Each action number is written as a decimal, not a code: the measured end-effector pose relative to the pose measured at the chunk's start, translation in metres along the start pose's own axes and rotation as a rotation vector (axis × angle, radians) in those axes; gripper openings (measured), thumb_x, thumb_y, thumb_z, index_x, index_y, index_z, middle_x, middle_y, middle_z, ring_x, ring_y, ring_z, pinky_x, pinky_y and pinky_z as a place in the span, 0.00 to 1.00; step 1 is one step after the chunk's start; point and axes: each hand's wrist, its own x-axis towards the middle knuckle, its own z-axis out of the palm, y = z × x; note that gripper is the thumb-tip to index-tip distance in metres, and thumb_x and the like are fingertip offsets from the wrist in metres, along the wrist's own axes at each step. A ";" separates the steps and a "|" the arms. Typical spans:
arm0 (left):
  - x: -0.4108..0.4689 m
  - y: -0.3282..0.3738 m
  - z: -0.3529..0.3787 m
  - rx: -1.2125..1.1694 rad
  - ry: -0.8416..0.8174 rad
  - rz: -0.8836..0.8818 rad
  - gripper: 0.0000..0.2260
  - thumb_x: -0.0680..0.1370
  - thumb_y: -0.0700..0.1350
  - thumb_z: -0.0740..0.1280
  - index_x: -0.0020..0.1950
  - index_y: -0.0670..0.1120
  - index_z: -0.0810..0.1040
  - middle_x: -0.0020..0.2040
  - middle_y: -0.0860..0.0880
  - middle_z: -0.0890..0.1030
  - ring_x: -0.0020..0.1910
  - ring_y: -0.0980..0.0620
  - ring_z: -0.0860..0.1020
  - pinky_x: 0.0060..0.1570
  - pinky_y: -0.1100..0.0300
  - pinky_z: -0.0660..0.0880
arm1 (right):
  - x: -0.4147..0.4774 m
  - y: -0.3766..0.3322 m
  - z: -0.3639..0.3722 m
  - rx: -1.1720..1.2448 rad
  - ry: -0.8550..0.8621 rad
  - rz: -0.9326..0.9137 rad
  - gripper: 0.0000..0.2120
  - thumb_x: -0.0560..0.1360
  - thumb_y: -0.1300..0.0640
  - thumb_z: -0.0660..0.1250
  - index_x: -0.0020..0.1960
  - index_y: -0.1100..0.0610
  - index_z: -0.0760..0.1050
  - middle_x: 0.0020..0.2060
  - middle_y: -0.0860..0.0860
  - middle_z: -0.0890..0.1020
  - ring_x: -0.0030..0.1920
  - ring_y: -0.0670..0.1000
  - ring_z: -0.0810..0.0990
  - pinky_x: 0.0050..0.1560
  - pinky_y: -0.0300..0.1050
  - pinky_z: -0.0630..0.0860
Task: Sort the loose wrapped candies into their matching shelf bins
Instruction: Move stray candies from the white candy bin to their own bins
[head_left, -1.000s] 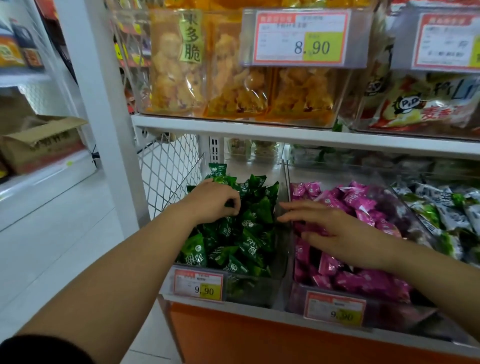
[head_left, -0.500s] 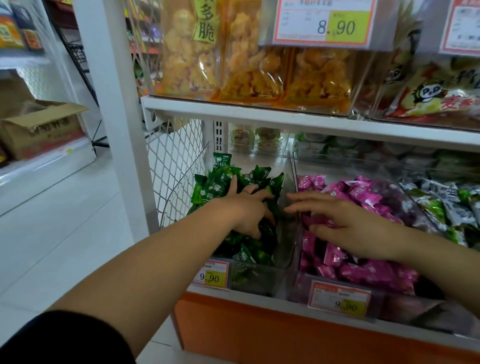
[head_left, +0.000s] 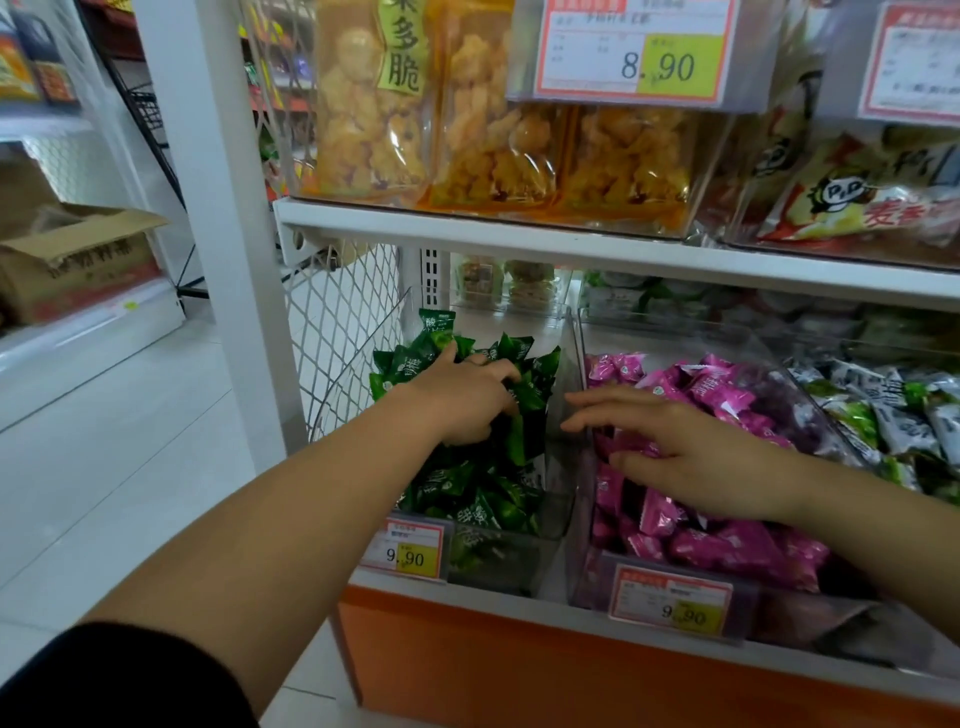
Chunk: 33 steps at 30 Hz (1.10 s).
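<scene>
The left hand (head_left: 467, 402) is extended toward 1 o'clock, its fingers curled downward. The right hand (head_left: 691, 460) is held flat, palm down, fingers stretched toward 9 o'clock.

Left hand (head_left: 467, 402): I see its fingers curled round wrappers in the green candies (head_left: 467, 488).
Right hand (head_left: 696, 460): I see it flat, fingers straight, resting on the pink candies (head_left: 727, 545).
Bins: the two clear bins (head_left: 574, 353) stand side by side.

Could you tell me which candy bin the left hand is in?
The leftmost bin, whose green candies the left hand grips; the right hand rests on pink candies.
</scene>
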 end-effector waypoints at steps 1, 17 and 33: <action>-0.002 -0.003 -0.002 -0.001 0.014 0.009 0.17 0.78 0.42 0.64 0.65 0.56 0.75 0.76 0.53 0.56 0.75 0.45 0.53 0.73 0.40 0.40 | 0.000 0.000 0.000 0.000 0.002 -0.002 0.23 0.78 0.62 0.61 0.61 0.34 0.66 0.67 0.31 0.60 0.60 0.18 0.51 0.56 0.14 0.49; -0.009 0.036 -0.022 -0.403 -0.103 0.051 0.12 0.79 0.44 0.64 0.60 0.51 0.80 0.56 0.50 0.81 0.48 0.54 0.76 0.48 0.61 0.71 | 0.001 -0.002 0.003 -0.001 0.008 0.028 0.22 0.79 0.61 0.61 0.67 0.41 0.67 0.67 0.34 0.60 0.63 0.29 0.55 0.54 0.13 0.50; 0.012 0.041 0.000 -0.265 -0.284 -0.135 0.15 0.81 0.51 0.60 0.67 0.56 0.72 0.67 0.51 0.72 0.72 0.47 0.63 0.68 0.34 0.34 | 0.000 -0.002 0.003 0.001 -0.013 0.057 0.21 0.79 0.59 0.61 0.67 0.40 0.67 0.72 0.35 0.58 0.66 0.34 0.61 0.59 0.22 0.59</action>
